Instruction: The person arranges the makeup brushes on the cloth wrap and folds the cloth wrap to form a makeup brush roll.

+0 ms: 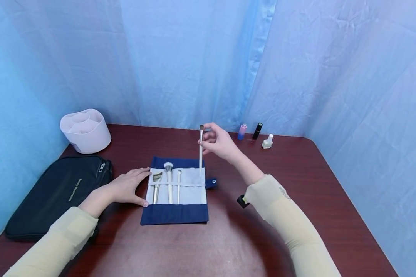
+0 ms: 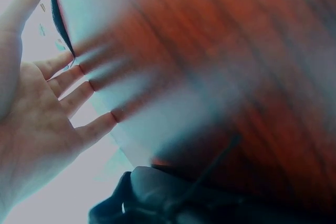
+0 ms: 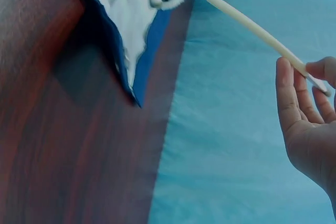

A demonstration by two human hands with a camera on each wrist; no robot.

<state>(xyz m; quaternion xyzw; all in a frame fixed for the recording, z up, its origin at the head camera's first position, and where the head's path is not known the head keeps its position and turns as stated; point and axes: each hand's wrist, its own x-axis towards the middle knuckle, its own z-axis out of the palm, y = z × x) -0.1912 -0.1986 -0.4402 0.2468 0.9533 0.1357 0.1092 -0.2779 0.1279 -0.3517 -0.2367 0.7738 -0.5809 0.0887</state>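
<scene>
Head view: we see a blue brush roll [image 1: 175, 213] spread on the table [image 1: 332, 184]
Right hand [image 1: 219, 144]: pinches a slim white brush [image 1: 201, 148] upright over the roll's right edge
Left hand [image 1: 128, 186]: fingers flat, pressing the roll's left edge
Nearby: black pouch [image 1: 55, 192]

Bare tabletop [image 1: 298, 184] open at 3 o'clock of brush roll [image 1: 175, 213] | open at 6 o'clock toward near edge | blocked at 9 o'clock by black pouch [image 1: 55, 192] | white organizer [image 1: 86, 130] at 10 o'clock | small bottles [image 1: 256, 134] at 1 o'clock along curtain [image 1: 194, 57]
</scene>
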